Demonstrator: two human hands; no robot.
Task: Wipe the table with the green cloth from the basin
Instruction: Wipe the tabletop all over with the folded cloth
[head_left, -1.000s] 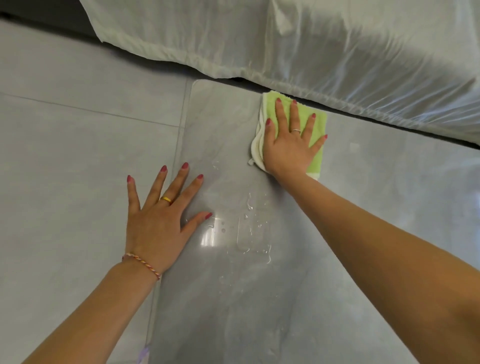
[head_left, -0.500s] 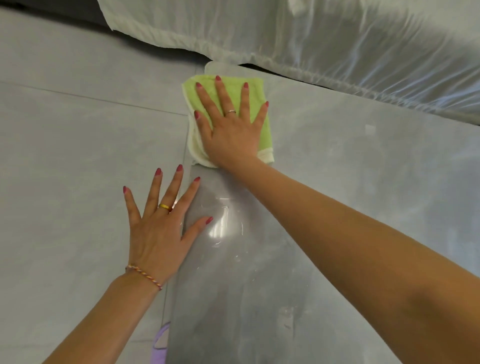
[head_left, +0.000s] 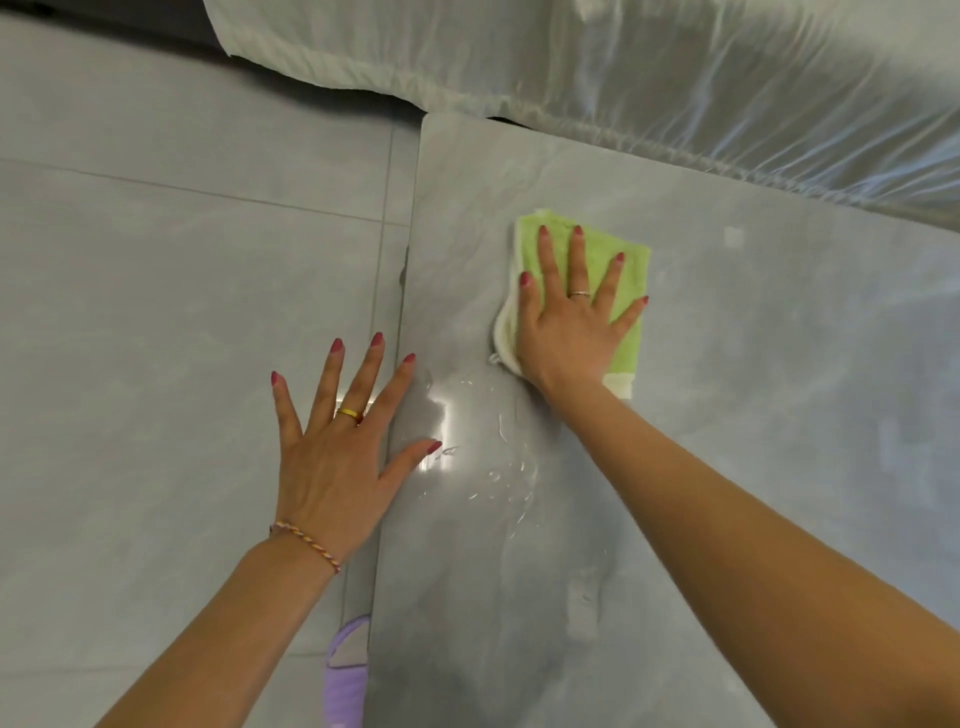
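Note:
A folded green cloth (head_left: 627, 267) with a white edge lies on the glossy grey table (head_left: 769, 405), a little in from its far left corner. My right hand (head_left: 566, 332) presses flat on the cloth, fingers spread. My left hand (head_left: 337, 457) is spread open at the table's left edge; its thumb and forefinger reach over the tabletop, the rest is over the floor. It holds nothing. Water streaks (head_left: 501, 467) shine on the table between my hands. No basin is in view.
A sheer white fabric (head_left: 675, 78) hangs along the table's far edge. Grey floor tiles (head_left: 156, 312) lie to the left of the table. A purple slipper (head_left: 345, 670) shows below the table's left edge, near me.
My right hand slid the cloth left to the table's far left corner, then back right and toward me. The left hand stayed spread at the table's left edge.

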